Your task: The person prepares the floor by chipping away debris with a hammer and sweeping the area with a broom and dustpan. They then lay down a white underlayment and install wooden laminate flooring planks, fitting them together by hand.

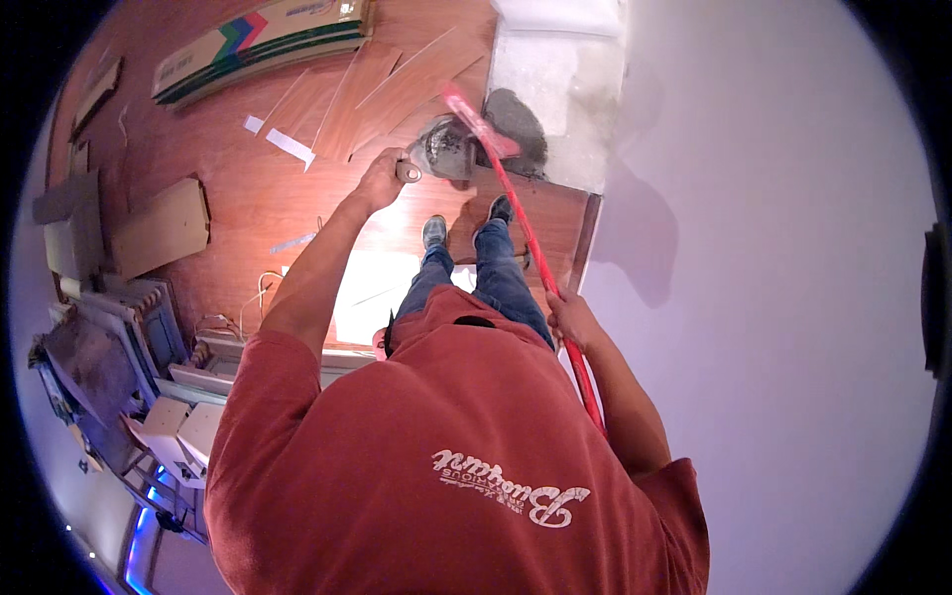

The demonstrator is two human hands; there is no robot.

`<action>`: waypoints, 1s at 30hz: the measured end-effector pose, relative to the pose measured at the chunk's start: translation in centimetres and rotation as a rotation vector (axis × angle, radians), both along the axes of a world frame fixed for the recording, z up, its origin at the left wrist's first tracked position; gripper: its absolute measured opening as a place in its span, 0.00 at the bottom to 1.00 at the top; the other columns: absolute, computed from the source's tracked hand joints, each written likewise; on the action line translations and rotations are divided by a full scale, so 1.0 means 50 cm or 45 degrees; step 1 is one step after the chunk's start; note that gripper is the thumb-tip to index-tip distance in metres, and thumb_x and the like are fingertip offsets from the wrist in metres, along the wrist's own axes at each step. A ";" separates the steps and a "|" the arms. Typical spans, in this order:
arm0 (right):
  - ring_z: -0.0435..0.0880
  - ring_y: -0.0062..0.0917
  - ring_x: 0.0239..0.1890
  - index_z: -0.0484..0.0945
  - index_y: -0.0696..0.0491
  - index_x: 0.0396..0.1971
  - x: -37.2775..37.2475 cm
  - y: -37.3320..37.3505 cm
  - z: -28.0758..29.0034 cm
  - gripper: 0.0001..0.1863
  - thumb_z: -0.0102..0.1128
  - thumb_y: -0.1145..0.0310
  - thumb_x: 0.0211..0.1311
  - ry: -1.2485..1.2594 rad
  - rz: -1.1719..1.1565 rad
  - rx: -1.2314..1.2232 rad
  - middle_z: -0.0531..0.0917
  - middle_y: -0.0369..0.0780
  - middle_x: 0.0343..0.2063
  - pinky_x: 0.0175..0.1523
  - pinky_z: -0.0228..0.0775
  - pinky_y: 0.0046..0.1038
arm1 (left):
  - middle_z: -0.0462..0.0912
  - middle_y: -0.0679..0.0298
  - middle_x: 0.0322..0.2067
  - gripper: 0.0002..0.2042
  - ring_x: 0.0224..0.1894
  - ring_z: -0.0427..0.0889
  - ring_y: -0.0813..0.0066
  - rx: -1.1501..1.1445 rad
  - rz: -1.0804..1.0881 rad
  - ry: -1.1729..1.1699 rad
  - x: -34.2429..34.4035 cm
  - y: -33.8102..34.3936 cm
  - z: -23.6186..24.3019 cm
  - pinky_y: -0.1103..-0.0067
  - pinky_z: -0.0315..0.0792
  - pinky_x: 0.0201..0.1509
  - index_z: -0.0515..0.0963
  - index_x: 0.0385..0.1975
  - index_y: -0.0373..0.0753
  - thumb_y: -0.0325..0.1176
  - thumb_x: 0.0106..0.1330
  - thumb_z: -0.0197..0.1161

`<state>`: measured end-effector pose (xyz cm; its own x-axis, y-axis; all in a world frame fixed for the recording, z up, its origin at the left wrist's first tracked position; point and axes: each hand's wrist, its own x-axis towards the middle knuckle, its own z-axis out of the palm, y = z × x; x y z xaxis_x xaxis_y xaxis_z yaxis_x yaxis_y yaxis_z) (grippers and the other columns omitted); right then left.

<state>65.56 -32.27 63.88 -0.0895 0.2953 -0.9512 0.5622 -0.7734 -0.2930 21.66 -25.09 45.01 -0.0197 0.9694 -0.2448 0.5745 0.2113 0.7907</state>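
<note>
My right hand (575, 319) is wrapped round the red handle of a broom (523, 223), low along its length and close to my right thigh. The broom's pinkish-red head (478, 121) reaches the floor ahead of my feet. With my left hand (382, 180) I grip a dustpan (446, 149) by its handle, whose rounded end with a hole shows beside my fingers. Grey material lies in the pan. Just right of it, a dark grey heap of powder or debris (516, 131) spreads over the edge of a pale floor area, partly behind the broom head.
Loose wood-look planks (362, 94) lie beyond the dustpan, near a long flat carton (263, 50). White strips (281, 142) are on the floor. Cardboard (159, 228), framed panels (149, 317) and cables (260, 290) sit at left. A plain wall (773, 297) stands close on my right.
</note>
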 end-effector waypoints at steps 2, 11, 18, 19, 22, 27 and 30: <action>0.68 0.18 0.12 0.73 0.48 0.59 -0.003 0.002 0.090 0.16 0.48 0.58 0.80 0.034 -0.064 -0.021 0.71 0.32 0.18 0.16 0.64 0.26 | 0.82 0.49 0.41 0.11 0.47 0.82 0.53 -0.051 -0.027 0.010 0.002 0.005 0.010 0.65 0.75 0.52 0.77 0.43 0.34 0.19 0.60 0.65; 0.69 0.16 0.15 0.69 0.47 0.67 0.132 0.032 0.026 0.22 0.47 0.54 0.81 -0.262 -0.125 0.157 0.72 0.33 0.21 0.16 0.65 0.24 | 0.82 0.49 0.42 0.13 0.48 0.82 0.53 0.072 -0.055 0.021 0.010 -0.013 -0.032 0.67 0.75 0.53 0.77 0.45 0.34 0.20 0.60 0.67; 0.65 0.16 0.13 0.71 0.45 0.64 0.085 -0.043 -0.058 0.19 0.48 0.54 0.81 -0.083 -0.327 -0.089 0.70 0.31 0.19 0.15 0.64 0.23 | 0.83 0.49 0.45 0.15 0.49 0.82 0.53 0.037 -0.079 0.062 0.020 -0.021 -0.036 0.67 0.76 0.54 0.76 0.48 0.35 0.22 0.62 0.68; 0.65 0.15 0.13 0.71 0.45 0.63 0.072 -0.056 -0.054 0.19 0.47 0.55 0.81 -0.036 -0.342 -0.123 0.70 0.31 0.19 0.15 0.64 0.23 | 0.83 0.49 0.45 0.15 0.50 0.83 0.53 0.025 -0.079 0.062 0.024 -0.020 -0.034 0.67 0.76 0.54 0.76 0.48 0.35 0.22 0.62 0.68; 0.66 0.15 0.13 0.73 0.46 0.61 0.039 -0.064 0.003 0.17 0.47 0.56 0.82 0.102 -0.323 -0.163 0.70 0.31 0.18 0.16 0.64 0.23 | 0.83 0.49 0.46 0.15 0.50 0.83 0.54 0.000 -0.079 0.069 0.040 -0.015 -0.002 0.67 0.76 0.55 0.76 0.49 0.35 0.22 0.62 0.68; 0.68 0.16 0.12 0.73 0.46 0.63 0.029 -0.052 0.100 0.18 0.48 0.55 0.82 0.125 -0.145 0.021 0.71 0.30 0.19 0.16 0.63 0.23 | 0.83 0.50 0.45 0.15 0.49 0.84 0.54 -0.021 -0.072 0.106 0.032 -0.022 -0.005 0.67 0.77 0.53 0.77 0.48 0.36 0.22 0.62 0.69; 0.68 0.17 0.12 0.71 0.46 0.66 0.083 -0.036 0.066 0.21 0.49 0.55 0.81 -0.089 -0.082 0.069 0.72 0.31 0.19 0.15 0.63 0.24 | 0.83 0.50 0.44 0.14 0.48 0.83 0.54 0.023 -0.057 0.076 0.037 -0.027 -0.008 0.67 0.77 0.53 0.77 0.48 0.36 0.23 0.63 0.69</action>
<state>69.73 -34.05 67.18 -0.0027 0.3494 -0.9370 0.5322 -0.7927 -0.2972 23.52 -26.42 44.61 0.0100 0.9739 -0.2270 0.6294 0.1702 0.7582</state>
